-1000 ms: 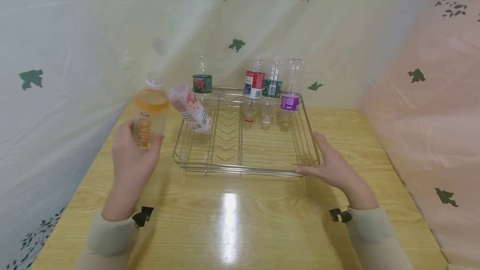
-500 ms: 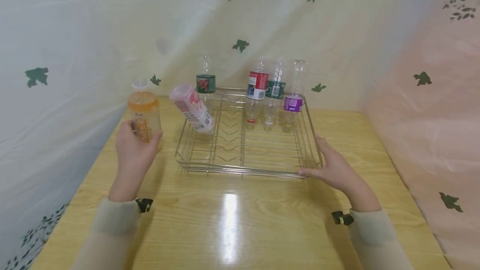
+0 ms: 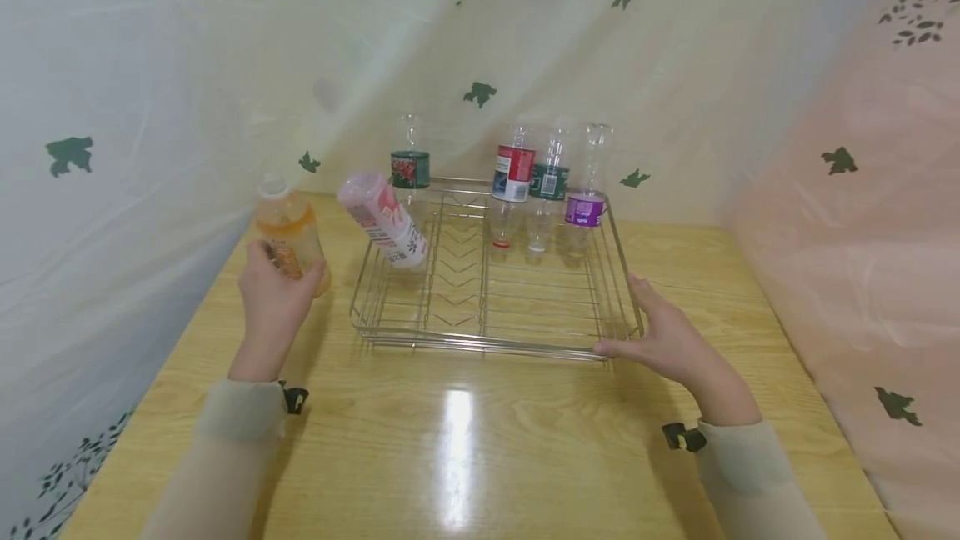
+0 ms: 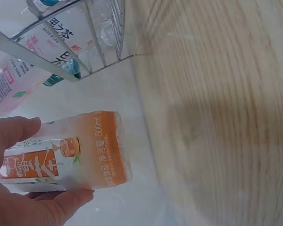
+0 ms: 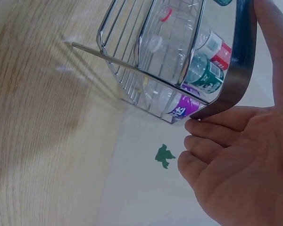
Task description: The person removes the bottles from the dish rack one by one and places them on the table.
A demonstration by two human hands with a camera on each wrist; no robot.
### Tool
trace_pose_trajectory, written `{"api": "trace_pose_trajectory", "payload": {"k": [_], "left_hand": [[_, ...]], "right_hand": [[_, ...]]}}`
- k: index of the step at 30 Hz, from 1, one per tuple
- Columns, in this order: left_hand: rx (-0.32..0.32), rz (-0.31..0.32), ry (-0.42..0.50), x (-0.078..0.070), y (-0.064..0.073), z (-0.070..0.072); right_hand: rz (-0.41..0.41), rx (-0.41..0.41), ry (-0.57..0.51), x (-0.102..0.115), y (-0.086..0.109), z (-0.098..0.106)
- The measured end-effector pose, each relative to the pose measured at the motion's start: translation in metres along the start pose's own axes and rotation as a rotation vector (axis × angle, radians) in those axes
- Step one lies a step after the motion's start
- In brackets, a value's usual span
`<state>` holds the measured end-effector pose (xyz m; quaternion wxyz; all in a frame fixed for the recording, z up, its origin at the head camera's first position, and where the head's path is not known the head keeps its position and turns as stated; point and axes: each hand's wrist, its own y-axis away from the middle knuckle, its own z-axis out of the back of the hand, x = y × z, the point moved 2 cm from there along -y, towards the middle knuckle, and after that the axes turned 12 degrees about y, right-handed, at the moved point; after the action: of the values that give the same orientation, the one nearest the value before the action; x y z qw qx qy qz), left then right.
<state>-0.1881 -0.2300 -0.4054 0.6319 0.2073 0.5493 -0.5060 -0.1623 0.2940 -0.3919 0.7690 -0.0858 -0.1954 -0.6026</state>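
My left hand point(image 3: 276, 298) grips a clear plastic drink bottle point(image 3: 291, 232) with an orange label, left of the wire rack point(image 3: 480, 346). The bottle's top leans to the left; I cannot tell whether its base touches the table. In the left wrist view, thumb and fingers wrap the bottle's label point(image 4: 66, 155). At the rack's front right corner, my right hand point(image 3: 671, 344) rests with thumb on the front rail and extended fingers along the side. The right wrist view has those fingers point(image 5: 212, 136) against the metal rim point(image 5: 240, 61).
Inside the rack a pink bottle point(image 3: 384, 222) leans left, neck-down. Behind it stands an upturned green-labelled bottle point(image 3: 409, 169). Toward the back right are upturned bottles with red point(image 3: 513, 173), green point(image 3: 549, 182) and purple point(image 3: 585, 210) labels. A patterned sheet point(image 3: 480, 40) hangs behind the wooden table point(image 3: 375, 440).
My left hand has shifted the orange-labelled bottle left and lower, away from the rack, and the bottle has tipped leftward. The right hand stays at the rack's corner.
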Motion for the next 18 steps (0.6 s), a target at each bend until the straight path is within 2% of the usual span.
{"api": "trace_pose_trajectory", "payload": {"k": [6, 18], "left_hand": [[0.012, 0.037, -0.014, 0.01, -0.006, -0.004], [0.089, 0.133, -0.01, 0.02, -0.008, -0.011]], "right_hand": [[-0.004, 0.001, 0.007, -0.001, 0.0, 0.0], [-0.021, 0.014, 0.02, 0.0, -0.001, 0.001]]}}
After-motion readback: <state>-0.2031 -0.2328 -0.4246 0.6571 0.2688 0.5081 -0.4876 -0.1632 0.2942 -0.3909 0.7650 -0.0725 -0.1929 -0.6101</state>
